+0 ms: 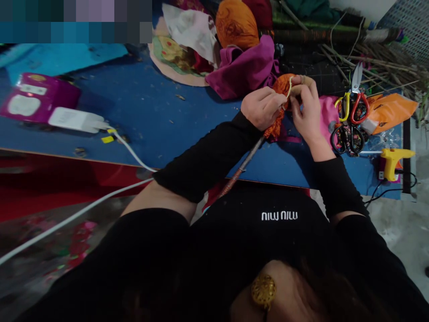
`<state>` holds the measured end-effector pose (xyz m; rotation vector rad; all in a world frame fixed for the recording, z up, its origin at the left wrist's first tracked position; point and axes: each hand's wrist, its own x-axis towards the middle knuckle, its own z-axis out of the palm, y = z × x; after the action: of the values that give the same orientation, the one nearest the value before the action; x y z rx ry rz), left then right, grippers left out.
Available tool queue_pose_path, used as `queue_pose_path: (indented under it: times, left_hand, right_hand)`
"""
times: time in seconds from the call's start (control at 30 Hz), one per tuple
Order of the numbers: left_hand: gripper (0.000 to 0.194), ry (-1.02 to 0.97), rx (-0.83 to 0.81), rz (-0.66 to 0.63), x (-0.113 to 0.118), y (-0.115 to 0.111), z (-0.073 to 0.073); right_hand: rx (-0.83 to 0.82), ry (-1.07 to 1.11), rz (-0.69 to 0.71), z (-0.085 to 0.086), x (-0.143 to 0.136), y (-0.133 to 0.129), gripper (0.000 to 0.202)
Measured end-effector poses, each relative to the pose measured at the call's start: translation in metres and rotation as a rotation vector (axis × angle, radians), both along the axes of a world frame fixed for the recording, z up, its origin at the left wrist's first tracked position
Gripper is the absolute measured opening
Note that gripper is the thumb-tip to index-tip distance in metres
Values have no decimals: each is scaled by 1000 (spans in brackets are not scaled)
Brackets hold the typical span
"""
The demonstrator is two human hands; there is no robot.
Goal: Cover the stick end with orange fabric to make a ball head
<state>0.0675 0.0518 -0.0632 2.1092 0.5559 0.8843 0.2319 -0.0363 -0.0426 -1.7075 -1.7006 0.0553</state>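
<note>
An orange crinkled cloth piece [274, 128] sits at the upper end of a thin stick [246, 160] that slants down over the table's front edge. My left hand [263, 107] is closed at the left of the cloth, its fingertips pinching a pale yellow cord [290, 86]. My right hand [306, 105] is on the other side, thumb and fingers bent together near the cord's upper end; the fingertips partly hide what lies between them. Purple cloth [246, 67] lies just beyond my left hand, and pink cloth [327, 114] is right of my right hand.
On the blue table [150, 107] are a purple power box [36, 100] with a white plug and cable, piled cloths, scissors [357, 80], black-handled scissors [346, 138], an orange bag [392, 112], a yellow glue gun [392, 162] and twigs [385, 58].
</note>
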Motion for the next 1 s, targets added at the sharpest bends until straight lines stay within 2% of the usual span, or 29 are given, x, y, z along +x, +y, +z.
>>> queue_pose_path:
  times: [0.13, 0.3, 0.5, 0.83, 0.93, 1.0]
  left_hand:
    - [31, -17, 13, 15, 1, 1, -4]
    - [26, -50, -69, 62, 0, -2, -2]
    - [19, -71, -4, 99, 0, 2, -3]
    - [23, -131, -135, 118, 0, 14, -9]
    - [27, -118, -126, 112, -4, 15, -7]
    - [26, -89, -77, 153, -8, 15, -7]
  right_hand:
    - [2, -17, 49, 0, 3, 2, 22]
    - [6, -14, 86, -4, 5, 8, 13]
    - [20, 67, 104, -5, 13, 3, 11]
    - [-26, 39, 124, 5, 12, -1, 12]
    - [-25, 18, 140, 6, 14, -2, 11]
    - [-14, -16, 141, 9, 15, -4, 11]
